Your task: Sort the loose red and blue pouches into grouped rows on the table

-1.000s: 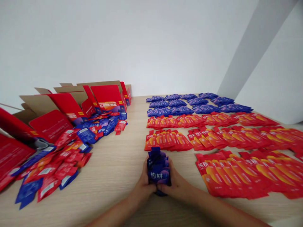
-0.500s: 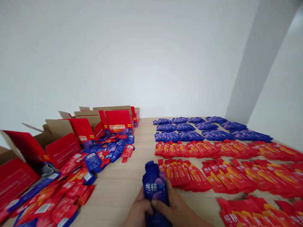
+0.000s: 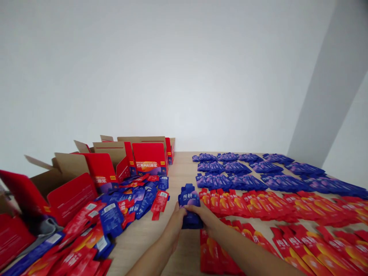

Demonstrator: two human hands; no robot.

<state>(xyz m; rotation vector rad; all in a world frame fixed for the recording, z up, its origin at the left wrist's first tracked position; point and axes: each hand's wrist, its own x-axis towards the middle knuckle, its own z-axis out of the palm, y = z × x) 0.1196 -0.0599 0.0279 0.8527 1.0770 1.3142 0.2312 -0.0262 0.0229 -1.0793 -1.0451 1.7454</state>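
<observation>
Between both hands, above the wooden table [image 3: 181, 168], is a stack of blue pouches [image 3: 189, 203] with white lettering, spouts pointing away. My left hand [image 3: 177, 217] grips its left side, and my right hand [image 3: 205, 217] closes round its right side with the thumb on the front pouch. Just right of the hands, red pouches [image 3: 250, 205] lie in overlapping rows. Farther back, blue pouches [image 3: 211, 180] are fanned out in several groups.
At the left, a loose heap of mixed red and blue pouches [image 3: 112, 218] lies before open red cartons [image 3: 149, 157] with raised brown flaps. Grey cloth [image 3: 47, 227] shows beside the near cartons. A pale wall [image 3: 184, 76] stands behind the table.
Both hands have moved forward, away from me, with the blue stack, and more of the forearms shows. The camera view has shifted slightly.
</observation>
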